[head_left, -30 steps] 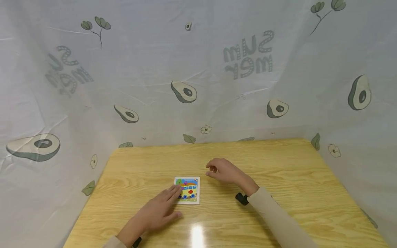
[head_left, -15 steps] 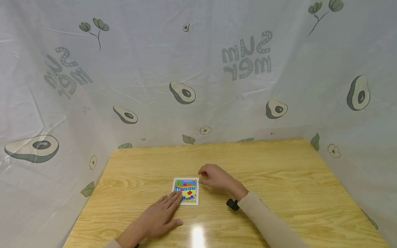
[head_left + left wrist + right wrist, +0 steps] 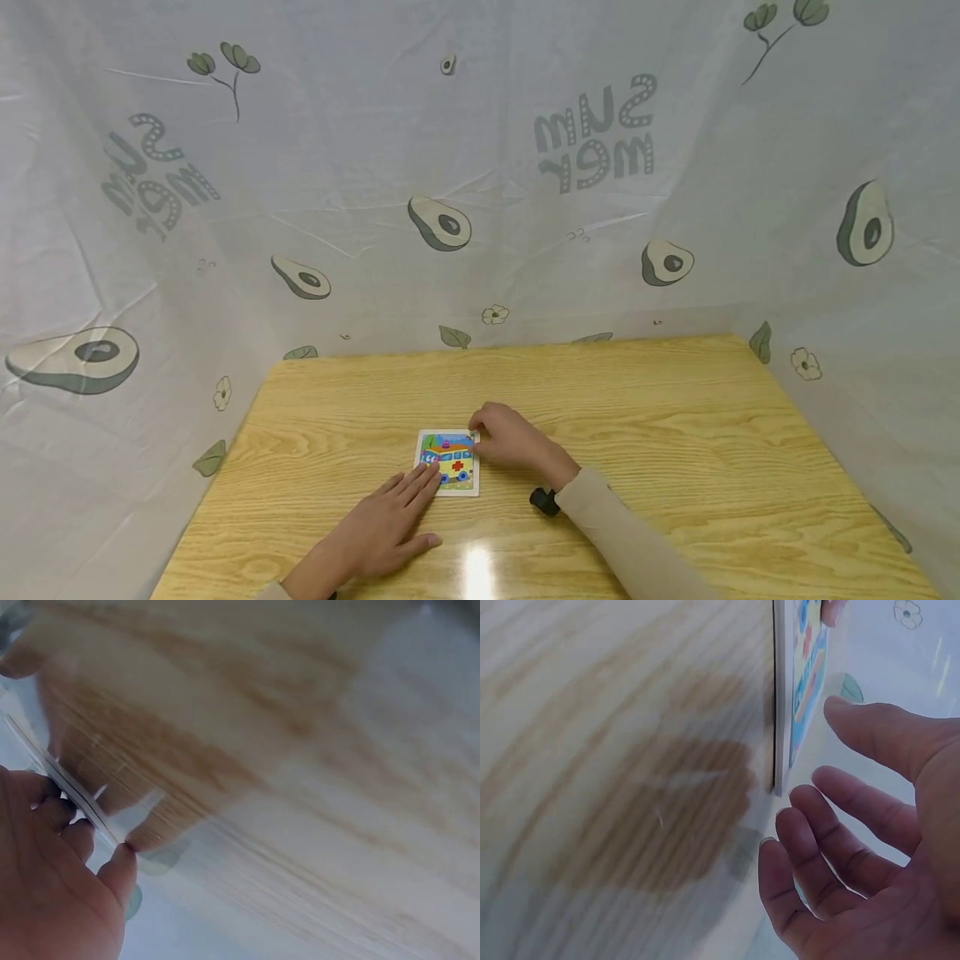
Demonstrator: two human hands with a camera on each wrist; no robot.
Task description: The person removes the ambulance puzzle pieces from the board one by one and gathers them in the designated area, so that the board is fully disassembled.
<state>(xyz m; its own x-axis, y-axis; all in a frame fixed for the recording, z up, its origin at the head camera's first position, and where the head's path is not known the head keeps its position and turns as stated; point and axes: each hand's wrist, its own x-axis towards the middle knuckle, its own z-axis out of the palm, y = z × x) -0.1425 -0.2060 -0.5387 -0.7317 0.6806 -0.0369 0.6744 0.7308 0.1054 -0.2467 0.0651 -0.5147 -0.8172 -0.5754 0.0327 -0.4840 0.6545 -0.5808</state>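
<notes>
Moving in from the right, bringing the right hand from well apart a second ago to the upper right corner of the picture board. Poised there with thumb and index finger parted about that corner in the head view; curved loosely in the right wrist view, apparently clasping nothing, with contact too uncertain to tell. Shifted slightly lower, too, with the left hand, uncovering the front of the printed yellow bus. Laid now with straight fingers across the lower left of the board, thumb out on the wooden surface, pressing or resting rather than pinching. Kept a little apart from each other, the two hands, on opposite sides of the board. Lying flat near the middle of the surface, showing no clear displacement over the last second. Judging by this, gaining access from two sides at once: probably steadied on the left, within reach at the right corner, but not yet visibly lifted or altered.
</notes>
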